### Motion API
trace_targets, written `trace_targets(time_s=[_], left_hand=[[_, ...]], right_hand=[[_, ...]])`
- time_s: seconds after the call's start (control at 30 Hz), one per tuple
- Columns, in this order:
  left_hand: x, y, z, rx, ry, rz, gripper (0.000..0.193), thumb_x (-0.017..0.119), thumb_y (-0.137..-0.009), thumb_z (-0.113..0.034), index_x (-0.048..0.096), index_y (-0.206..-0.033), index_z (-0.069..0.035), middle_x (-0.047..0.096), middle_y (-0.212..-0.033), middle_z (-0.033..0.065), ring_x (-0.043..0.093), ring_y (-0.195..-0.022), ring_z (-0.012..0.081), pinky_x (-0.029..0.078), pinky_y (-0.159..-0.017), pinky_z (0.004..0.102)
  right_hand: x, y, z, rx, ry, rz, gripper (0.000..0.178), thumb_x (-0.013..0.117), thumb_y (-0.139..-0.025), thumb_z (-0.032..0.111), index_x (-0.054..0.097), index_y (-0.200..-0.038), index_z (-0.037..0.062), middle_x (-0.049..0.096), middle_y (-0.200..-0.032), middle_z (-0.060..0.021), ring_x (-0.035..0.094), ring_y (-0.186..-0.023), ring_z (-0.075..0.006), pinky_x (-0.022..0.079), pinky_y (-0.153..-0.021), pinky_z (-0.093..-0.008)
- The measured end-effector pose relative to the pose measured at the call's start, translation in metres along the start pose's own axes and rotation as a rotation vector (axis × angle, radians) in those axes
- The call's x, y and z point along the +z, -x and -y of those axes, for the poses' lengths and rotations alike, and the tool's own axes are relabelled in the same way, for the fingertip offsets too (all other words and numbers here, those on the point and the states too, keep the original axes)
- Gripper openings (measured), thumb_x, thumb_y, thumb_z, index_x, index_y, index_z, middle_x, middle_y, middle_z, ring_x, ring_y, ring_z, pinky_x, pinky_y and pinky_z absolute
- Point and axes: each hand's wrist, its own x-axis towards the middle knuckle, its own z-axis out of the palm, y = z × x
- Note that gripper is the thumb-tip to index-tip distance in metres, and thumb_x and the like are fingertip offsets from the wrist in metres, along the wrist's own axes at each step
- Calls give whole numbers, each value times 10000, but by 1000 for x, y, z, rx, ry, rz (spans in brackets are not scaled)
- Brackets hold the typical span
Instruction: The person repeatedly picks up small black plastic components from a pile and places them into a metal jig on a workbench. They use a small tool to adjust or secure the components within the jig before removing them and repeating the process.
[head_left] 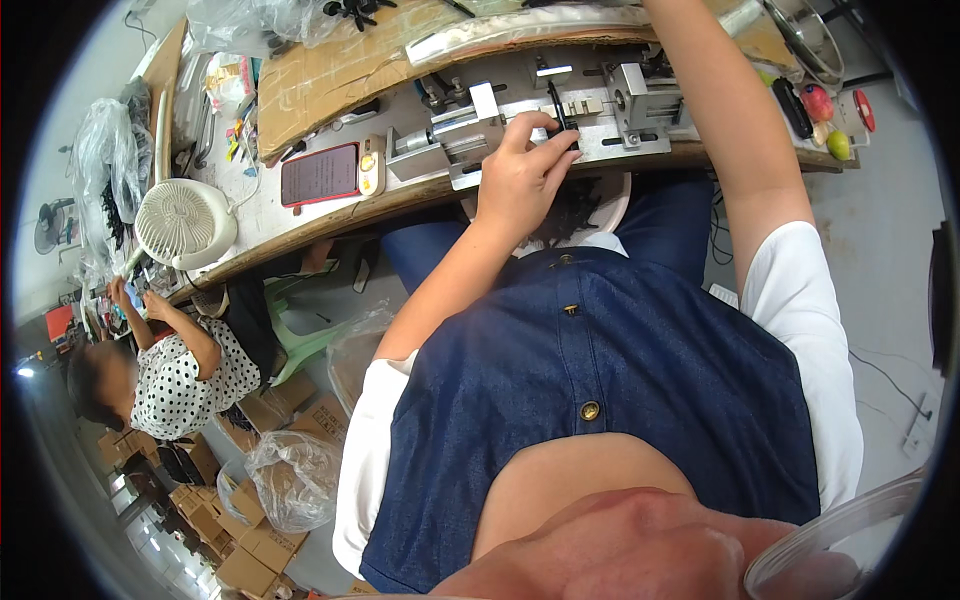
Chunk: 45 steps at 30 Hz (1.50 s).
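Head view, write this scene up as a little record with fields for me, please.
Left hand: grip on a slim black part
Right hand: out of view; right forearm runs past the upper edge
Work spot: metal fixture near the table's front edge
Below the edge: pale tub with dark pieces
Left of fixture: phone, then white fan
Nearby person: co-worker at left, dotted top
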Motion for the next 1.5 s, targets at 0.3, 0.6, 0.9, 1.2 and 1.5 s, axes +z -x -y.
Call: trace_targets(time_s=[0.3,0.6,0.9,1.2,1.5], left_hand=[[1,-1,-3,58,-67,6,267,795,-881,-176,774,-1146,-147,713,-1297,40,757,-910,222,614,-772,328],[-12,-2,-10,6,-28,92,345,762,-894,-158,716,-1235,-127,686,-1322,47,743,-1009,264,622,-789,374],[-104,-128,52,422,-745,-210,293,686,-906,-37,784,-1157,-151,720,-1046,67,680,-845,225,544,-743,328],[-127,-176,74,345,-520,118,122,683,-862,-70,704,-980,-46,685,-1040,141,631,-1054,357,513,-924,450],[-121,-165,54,-34,-127,-89,139,680,-912,-77,677,-1046,-36,708,-1049,167,701,-860,321,555,-715,394]], right_hand=[[-25,26,-2,-174,-882,-172,280,661,-995,238,688,-1095,-22,777,-1043,-120,669,-790,-100,481,-672,-256],[-9,123,2,-310,-1038,-201,200,641,-1004,161,667,-1148,26,713,-1103,-83,647,-941,-152,486,-772,-295],[37,251,6,-539,-232,-132,232,764,-862,85,680,-1077,57,653,-1233,-86,584,-1088,-306,505,-941,-402],[68,248,3,-574,63,-165,192,687,-835,75,674,-1025,66,664,-1259,-47,578,-1103,-291,538,-932,-388],[68,249,3,-581,79,-156,192,680,-837,98,682,-1026,62,672,-1257,-45,583,-1091,-279,535,-930,-387]])
